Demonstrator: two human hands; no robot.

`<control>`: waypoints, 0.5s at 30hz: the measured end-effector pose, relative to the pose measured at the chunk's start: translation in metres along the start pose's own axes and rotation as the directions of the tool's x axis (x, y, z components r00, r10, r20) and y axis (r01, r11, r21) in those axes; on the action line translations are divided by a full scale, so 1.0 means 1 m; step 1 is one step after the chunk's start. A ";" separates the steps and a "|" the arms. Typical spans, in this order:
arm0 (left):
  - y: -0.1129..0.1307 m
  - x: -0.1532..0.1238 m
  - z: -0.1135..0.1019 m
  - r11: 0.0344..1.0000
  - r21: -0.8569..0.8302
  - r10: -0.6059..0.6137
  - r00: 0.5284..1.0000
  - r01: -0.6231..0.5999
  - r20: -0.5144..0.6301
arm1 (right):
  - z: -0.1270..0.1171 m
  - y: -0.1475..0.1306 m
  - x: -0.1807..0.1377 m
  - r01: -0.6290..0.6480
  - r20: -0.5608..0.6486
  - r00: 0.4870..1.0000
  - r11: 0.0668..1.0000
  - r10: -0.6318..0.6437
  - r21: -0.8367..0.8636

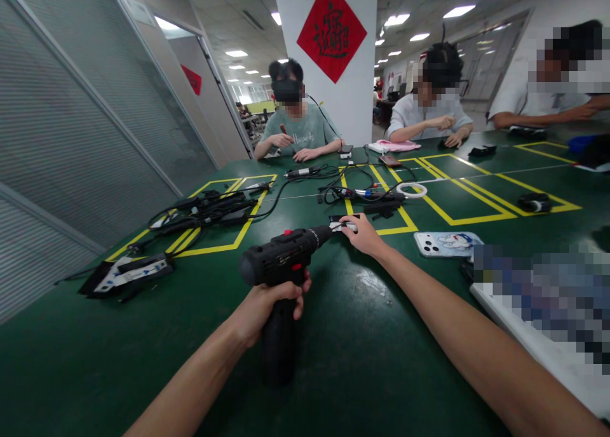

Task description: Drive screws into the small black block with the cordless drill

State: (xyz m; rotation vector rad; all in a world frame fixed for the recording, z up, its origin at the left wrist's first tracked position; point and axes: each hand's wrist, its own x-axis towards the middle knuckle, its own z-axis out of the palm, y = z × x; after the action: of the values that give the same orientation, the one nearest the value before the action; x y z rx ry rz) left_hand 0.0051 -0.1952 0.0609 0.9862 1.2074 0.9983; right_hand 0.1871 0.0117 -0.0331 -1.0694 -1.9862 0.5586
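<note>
A black cordless drill with a red button on top is held up over the green table. My left hand is wrapped round its handle. The drill's nose points toward a small black and white part lying on the table. My right hand reaches forward and pinches that part at the drill's tip.
A phone in a cartoon case lies right of my right hand. A tape ring, cables and black tools lie among yellow floor-tape boxes. A black and white device sits at left. Three people sit across the table.
</note>
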 end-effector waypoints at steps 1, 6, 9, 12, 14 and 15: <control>0.000 0.000 0.000 1.000 -0.001 0.000 1.000 0.000 0.006 | 0.000 0.000 0.000 0.005 0.002 1.000 1.000 -0.005 0.001; 0.000 0.000 0.000 1.000 -0.019 0.000 1.000 0.000 0.026 | -0.002 0.000 0.001 -0.002 0.020 1.000 1.000 0.002 0.003; 0.000 -0.001 0.001 1.000 -0.026 -0.004 1.000 0.005 0.026 | -0.002 0.000 0.001 -0.006 0.026 1.000 1.000 0.006 0.011; 0.001 0.000 0.002 1.000 -0.024 -0.009 1.000 0.009 0.019 | -0.002 0.001 0.001 -0.009 0.032 0.999 1.000 0.008 0.019; 0.001 0.000 0.002 1.000 -0.023 -0.009 1.000 0.010 0.018 | -0.003 0.001 0.001 -0.010 0.038 0.999 1.000 0.009 0.027; 0.001 0.000 0.002 1.000 -0.022 -0.010 1.000 0.010 0.019 | -0.003 0.001 0.001 -0.011 0.040 0.999 0.999 0.009 0.030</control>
State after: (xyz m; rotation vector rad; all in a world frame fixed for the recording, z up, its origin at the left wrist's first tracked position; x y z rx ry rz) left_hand 0.0072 -0.1951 0.0617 0.9695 1.1829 0.9902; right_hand 0.1897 0.0134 -0.0319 -1.0576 -2.0017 0.6184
